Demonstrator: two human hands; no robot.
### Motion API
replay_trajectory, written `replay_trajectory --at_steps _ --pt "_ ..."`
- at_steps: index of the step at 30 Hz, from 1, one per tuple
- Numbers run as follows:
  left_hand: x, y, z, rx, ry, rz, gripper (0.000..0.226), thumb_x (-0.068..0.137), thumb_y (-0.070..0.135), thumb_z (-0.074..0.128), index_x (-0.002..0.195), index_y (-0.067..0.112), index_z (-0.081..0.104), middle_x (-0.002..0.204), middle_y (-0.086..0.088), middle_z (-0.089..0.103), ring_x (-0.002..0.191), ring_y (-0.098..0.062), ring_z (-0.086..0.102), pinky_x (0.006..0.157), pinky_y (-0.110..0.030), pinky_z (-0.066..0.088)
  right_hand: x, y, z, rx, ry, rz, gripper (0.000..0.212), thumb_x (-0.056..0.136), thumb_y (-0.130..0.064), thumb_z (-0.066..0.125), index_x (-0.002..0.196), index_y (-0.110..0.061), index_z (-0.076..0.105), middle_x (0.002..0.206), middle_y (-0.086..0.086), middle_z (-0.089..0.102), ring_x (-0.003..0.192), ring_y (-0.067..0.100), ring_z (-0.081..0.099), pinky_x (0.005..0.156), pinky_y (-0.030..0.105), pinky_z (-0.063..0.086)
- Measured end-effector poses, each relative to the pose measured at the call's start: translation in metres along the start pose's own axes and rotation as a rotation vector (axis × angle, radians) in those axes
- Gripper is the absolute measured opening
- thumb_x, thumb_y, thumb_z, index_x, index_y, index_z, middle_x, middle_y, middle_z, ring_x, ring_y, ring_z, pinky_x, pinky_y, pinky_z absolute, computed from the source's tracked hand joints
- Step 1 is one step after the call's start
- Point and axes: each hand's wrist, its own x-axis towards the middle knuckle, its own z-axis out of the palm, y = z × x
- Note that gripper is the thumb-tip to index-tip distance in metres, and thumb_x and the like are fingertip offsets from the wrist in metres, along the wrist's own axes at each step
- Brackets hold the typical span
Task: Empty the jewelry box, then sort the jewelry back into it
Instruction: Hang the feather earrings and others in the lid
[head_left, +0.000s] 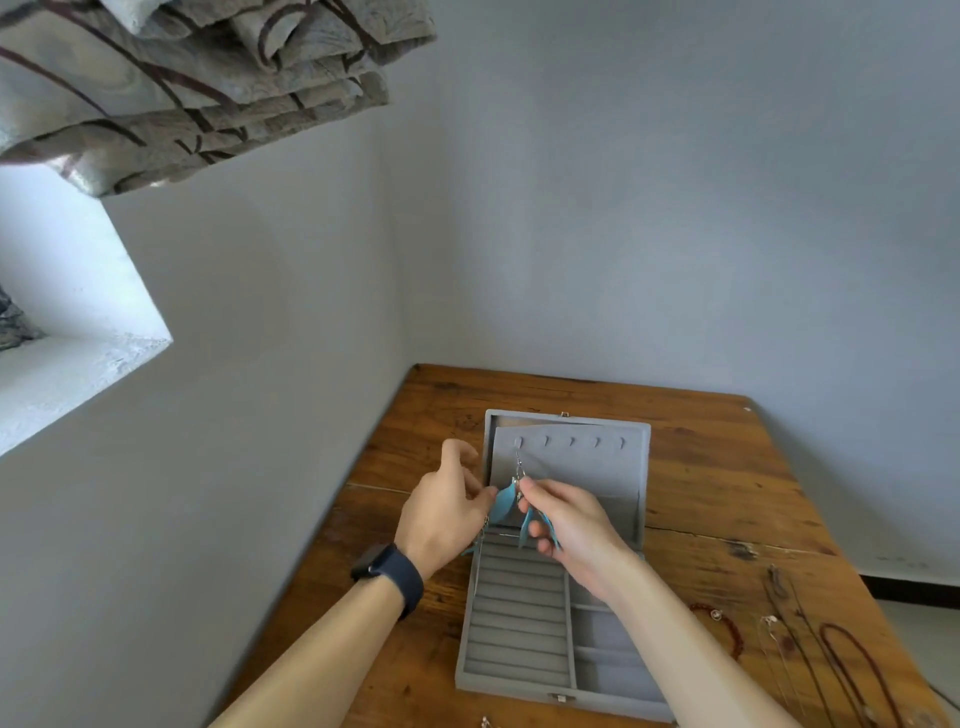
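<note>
A grey velvet jewelry box (511, 675) lies open on the wooden table (701, 467), its lid (597, 467) flat at the back with a row of small hooks. A blue feather earring (503, 504) hangs by its wire from the leftmost hook. My right hand (571, 525) pinches the earring's blue feathers over the lid. My left hand (447, 509), with a dark watch on the wrist, holds a second blue earring whose chain dangles below it at the box's left wall. The ring rolls and the compartments in the box base hold nothing that I can see.
Loose jewelry lies on the table to the right of the box: a red bead bracelet (727, 631), thin chains (774, 649) and dark cord necklaces (841, 665). Grey walls close in the table at the back and left. A window recess (78, 338) is at the left.
</note>
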Motion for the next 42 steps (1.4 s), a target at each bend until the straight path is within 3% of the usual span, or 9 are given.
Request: replay_trajectory --at_steps 3,7,10,17,23,25,29,36,42 --pt "-0.013 0.004 0.008 0.164 -0.032 0.145 0.029 0.096 0.033 0.06 0.11 0.036 0.035 0.09 0.013 0.067 0.071 -0.002 0.063 0.056 -0.023 0.053 0.002 -0.002 -0.009 -0.007 -0.007 -0.021 0.017 0.098 -0.031 0.062 0.094 -0.023 0.077 0.083 -0.004 0.069 0.062 0.008 0.057 0.052 0.022 0.042" --pt "-0.012 0.015 0.02 0.38 -0.104 0.218 0.048 0.098 0.03 0.054 0.14 0.035 0.03 0.103 0.007 0.069 0.085 -0.016 0.067 0.059 -0.031 0.056 0.001 -0.006 -0.02 -0.09 0.014 -0.031 0.012 0.097 -0.026 0.064 0.102 -0.024 0.075 0.091 0.0 0.073 0.066 0.008 0.059 0.055 0.022 0.045" --pt "-0.006 0.021 0.023 0.479 -0.085 0.166 0.039 0.098 0.029 0.052 0.135 0.029 0.04 0.108 0.004 0.069 0.089 -0.021 0.068 0.063 -0.033 0.056 0.001 -0.011 -0.025 -0.256 0.103 -0.11 0.011 0.096 -0.029 0.065 0.102 -0.028 0.074 0.088 -0.004 0.074 0.07 0.005 0.063 0.064 0.023 0.049" --pt "-0.004 0.016 0.022 0.519 -0.132 0.154 0.023 0.1 0.03 0.052 0.122 0.026 0.051 0.109 0.003 0.067 0.085 -0.017 0.065 0.062 -0.027 0.05 0.009 -0.022 -0.028 -0.649 0.413 -0.463 0.014 0.093 -0.024 0.069 0.107 -0.025 0.07 0.1 -0.013 0.066 0.089 0.003 0.058 0.063 -0.003 0.038" --pt "-0.004 0.009 0.016 0.477 -0.126 0.217 0.014 0.101 0.029 0.05 0.114 0.029 0.056 0.106 0.006 0.064 0.087 -0.014 0.061 0.061 -0.024 0.04 0.01 -0.015 -0.034 -0.769 0.464 -0.69 0.01 0.092 -0.021 0.07 0.102 -0.022 0.071 0.1 -0.007 0.071 0.084 0.007 0.061 0.07 0.014 0.05" --pt "-0.005 0.006 0.013 0.466 -0.133 0.243 0.014 0.101 0.03 0.05 0.114 0.031 0.057 0.105 0.007 0.064 0.089 -0.013 0.061 0.063 -0.024 0.042 0.01 -0.013 -0.034 -0.808 0.471 -0.703 0.01 0.092 -0.022 0.07 0.102 -0.023 0.071 0.1 -0.007 0.071 0.085 0.012 0.063 0.071 0.027 0.056" --pt "-0.006 0.003 0.006 0.414 -0.141 0.255 0.018 0.1 0.031 0.052 0.116 0.035 0.06 0.105 0.011 0.065 0.091 -0.011 0.062 0.065 -0.024 0.049 0.011 -0.005 -0.032 -0.999 0.462 -0.691 0.007 0.09 -0.03 0.071 0.096 -0.028 0.073 0.095 -0.009 0.07 0.087 0.016 0.061 0.065 0.027 0.048" --pt "-0.001 0.002 0.006 0.285 -0.186 0.209 0.015 0.098 0.026 0.058 0.109 0.033 0.064 0.096 0.012 0.067 0.085 -0.008 0.061 0.067 -0.029 0.055 0.013 0.001 -0.022 -1.119 0.225 -0.521 0.022 0.095 -0.041 0.056 0.109 -0.037 0.072 0.109 -0.014 0.067 0.1 0.014 0.062 0.086 0.036 0.049" --pt "0.004 -0.001 0.011 0.208 -0.209 0.189 0.011 0.096 0.022 0.062 0.103 0.03 0.065 0.09 0.009 0.067 0.084 -0.008 0.06 0.076 -0.034 0.054 0.01 -0.003 -0.023 -1.172 0.369 -0.512 0.01 0.095 -0.04 0.06 0.101 -0.032 0.064 0.104 -0.009 0.06 0.088 0.023 0.065 0.067 0.03 0.051"
